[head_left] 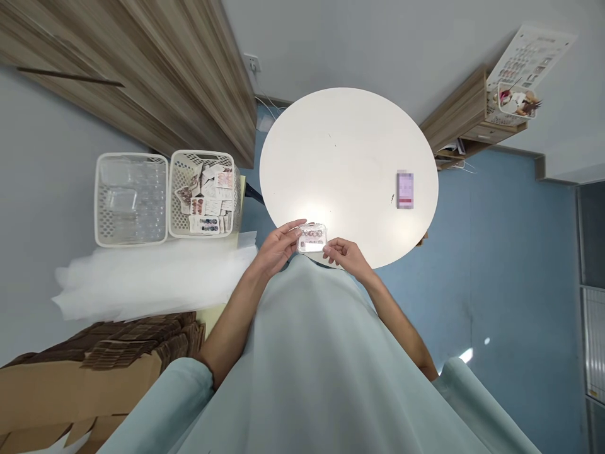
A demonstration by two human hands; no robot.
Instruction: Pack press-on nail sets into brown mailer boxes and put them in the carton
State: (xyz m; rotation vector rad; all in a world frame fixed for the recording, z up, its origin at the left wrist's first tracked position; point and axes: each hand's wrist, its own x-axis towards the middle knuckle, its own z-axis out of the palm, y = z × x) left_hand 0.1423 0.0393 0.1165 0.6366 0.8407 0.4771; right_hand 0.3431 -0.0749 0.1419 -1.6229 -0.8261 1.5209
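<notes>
A small clear plastic box is held between my two hands over the near edge of the round white table. Through its lid show rows of small pinkish-brown pieces that look like press-on nails; glare covers the lower part. My left hand grips the box's left side, thumb and fingers closed on it. At the lower right corner, my right hand pinches the box's edge with its fingertips. The undersides of the box and of the fingers are hidden.
The white table bears a blurred phone-like object on its right. At left stand a basket of clear boxes and a basket of nail cards. White foam sheets and folded cardboard lie nearer me.
</notes>
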